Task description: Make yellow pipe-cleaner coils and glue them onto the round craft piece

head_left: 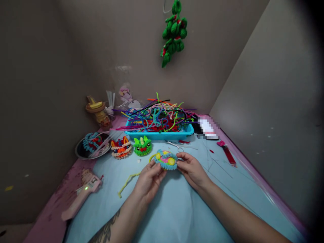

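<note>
A blue, pink and yellow pipe-cleaner figure point(165, 160) is held up between both hands over the light blue table cover. My left hand point(150, 179) grips its left lower edge, with the thumb on the near side. At the right edge, my right hand point(191, 167) pinches it between thumb and fingers. A yellow pipe cleaner point(128, 180) lies bent on the cover beside my left hand. Just beyond stand a green pipe-cleaner lion head point(142, 145) and an orange and cream one point(121, 147).
Behind is a blue tray point(159, 135) heaped with pipe cleaners. Scissors point(174, 145) lie before it. A pink glue gun point(83, 195) and a metal bowl point(81, 153) are left; a phone point(208, 127) and a red strip-like item point(227, 154) are right. A green bundle point(174, 33) hangs above.
</note>
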`<state>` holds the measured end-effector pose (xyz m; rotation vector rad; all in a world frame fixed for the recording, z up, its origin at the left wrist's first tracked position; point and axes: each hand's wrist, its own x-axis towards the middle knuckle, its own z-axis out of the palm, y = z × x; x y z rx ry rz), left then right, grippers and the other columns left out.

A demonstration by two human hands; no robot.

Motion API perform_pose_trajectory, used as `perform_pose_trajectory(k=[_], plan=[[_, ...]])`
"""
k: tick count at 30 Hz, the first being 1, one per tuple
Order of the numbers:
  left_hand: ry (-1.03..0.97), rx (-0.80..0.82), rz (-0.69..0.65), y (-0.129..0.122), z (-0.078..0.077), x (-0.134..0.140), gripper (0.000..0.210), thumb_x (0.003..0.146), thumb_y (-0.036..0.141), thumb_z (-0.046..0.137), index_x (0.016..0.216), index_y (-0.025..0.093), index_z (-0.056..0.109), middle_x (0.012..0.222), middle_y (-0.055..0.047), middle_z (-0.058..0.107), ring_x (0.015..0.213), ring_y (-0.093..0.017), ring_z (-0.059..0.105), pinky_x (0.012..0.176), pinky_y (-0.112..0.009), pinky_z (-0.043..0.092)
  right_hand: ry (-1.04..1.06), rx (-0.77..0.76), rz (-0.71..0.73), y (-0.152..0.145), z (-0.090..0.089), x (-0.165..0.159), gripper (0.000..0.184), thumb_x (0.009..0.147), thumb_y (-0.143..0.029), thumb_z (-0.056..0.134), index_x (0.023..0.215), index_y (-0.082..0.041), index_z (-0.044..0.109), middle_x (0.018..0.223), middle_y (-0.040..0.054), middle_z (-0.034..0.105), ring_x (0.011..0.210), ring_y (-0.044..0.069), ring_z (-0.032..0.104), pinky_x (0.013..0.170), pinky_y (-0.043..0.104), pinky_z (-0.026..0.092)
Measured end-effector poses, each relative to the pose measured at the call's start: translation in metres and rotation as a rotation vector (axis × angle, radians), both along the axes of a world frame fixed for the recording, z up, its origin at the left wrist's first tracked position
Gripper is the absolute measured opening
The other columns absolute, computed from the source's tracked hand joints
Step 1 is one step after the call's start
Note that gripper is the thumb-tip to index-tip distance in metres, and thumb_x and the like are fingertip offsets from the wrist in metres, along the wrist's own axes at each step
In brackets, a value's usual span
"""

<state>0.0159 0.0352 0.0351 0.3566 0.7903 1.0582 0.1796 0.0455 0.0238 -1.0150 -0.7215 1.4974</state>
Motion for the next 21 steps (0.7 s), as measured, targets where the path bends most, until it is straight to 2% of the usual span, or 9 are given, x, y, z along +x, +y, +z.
perform_pose_trajectory(k=[5,8,10,12,14,17,21], plan=[[-0.057,0.026,-0.035,-0.002,0.002,0.0,0.022,0.072,0.019,0.072,0.092,0.015,0.063,0.096,-0.005,0.069,0.089,-0.015,0.065,0.087,-0.027,0.05,-0.073,0.051,0.077,-0.001,-0.006,0.001,0.033,0.058,-0.033,0.079,0.081,-0.021,0.058,0.063,-0.0022,0.064,0.059,0.016,0.061,0.06,0.028,0.048],[-0.093,0.031,-0.032,-0.001,0.005,-0.001,0.024,0.073,0.018,0.071,0.096,0.015,0.065,0.1,-0.006,0.069,0.089,-0.015,0.065,0.084,-0.027,0.05,-0.173,0.085,0.093,-0.002,-0.008,0.002,0.032,0.063,-0.035,0.075,0.087,-0.021,0.059,0.069,-0.0004,0.065,0.063,0.017,0.062,0.061,0.029,0.048],[-0.091,0.033,-0.019,-0.001,0.006,-0.001,0.027,0.073,0.018,0.071,0.099,0.016,0.065,0.102,-0.006,0.069,0.089,-0.015,0.065,0.083,-0.026,0.05,-0.351,0.184,0.008,-0.004,-0.007,0.002,0.029,0.068,-0.034,0.07,0.093,-0.021,0.061,0.083,0.0033,0.067,0.077,0.02,0.063,0.068,0.032,0.049],[-0.081,0.033,-0.005,0.0,0.006,-0.002,0.027,0.073,0.017,0.07,0.1,0.016,0.065,0.103,-0.005,0.069,0.09,-0.015,0.064,0.082,-0.026,0.05,-0.615,0.36,-0.134,-0.007,-0.004,0.003,0.021,0.073,-0.03,0.066,0.093,-0.022,0.063,0.094,0.0057,0.065,0.09,0.022,0.061,0.077,0.035,0.048],[-0.074,0.039,0.002,0.0,0.005,-0.002,0.025,0.074,0.018,0.07,0.099,0.016,0.065,0.102,-0.005,0.069,0.089,-0.015,0.064,0.082,-0.026,0.05,-0.857,0.552,-0.229,-0.011,0.0,0.003,0.01,0.078,-0.025,0.062,0.088,-0.023,0.065,0.092,0.0057,0.062,0.091,0.022,0.058,0.081,0.036,0.047],[-0.075,0.059,-0.003,-0.001,0.004,0.0,0.025,0.074,0.017,0.07,0.099,0.016,0.065,0.1,-0.004,0.069,0.088,-0.013,0.063,0.081,-0.025,0.05,-1.053,0.746,-0.234,-0.015,0.004,0.002,0.007,0.082,-0.02,0.06,0.085,-0.024,0.065,0.082,0.0041,0.061,0.083,0.02,0.057,0.076,0.035,0.047],[-0.082,0.07,-0.012,-0.002,0.004,0.002,0.03,0.071,0.016,0.073,0.1,0.015,0.063,0.1,-0.005,0.068,0.09,-0.015,0.063,0.084,-0.027,0.049,-1.158,0.809,-0.21,-0.017,0.003,-0.002,0.008,0.083,-0.019,0.062,0.089,-0.023,0.065,0.083,0.0047,0.062,0.082,0.02,0.056,0.074,0.035,0.047]])
